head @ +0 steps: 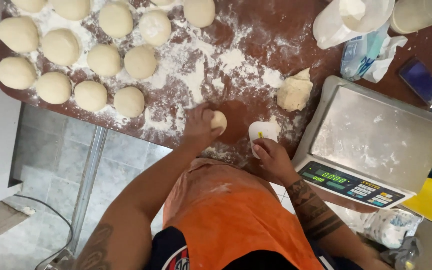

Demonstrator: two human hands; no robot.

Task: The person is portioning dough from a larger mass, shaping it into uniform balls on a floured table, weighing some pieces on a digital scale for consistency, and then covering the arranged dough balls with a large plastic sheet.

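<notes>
While the left hand [199,127] pressed down on the floured reddish-brown table [248,30], a small pale round lump of dough [219,120] lay under its curled fingers [207,116], showing only at their right side. The right hand [272,159] rested near the table's front edge, fingers closed around the lower end of a white plastic dough scraper [262,133], which lay just right of the lump. One rough, uncut piece of pale dough [294,91] sat further right, beside one steel-topped digital scale [371,145]. At least thirteen smooth round dough balls [104,60] stood in rows on the flour at the upper left, some cut by the picture's edge. One dark phone [422,81] lay above the scale.
</notes>
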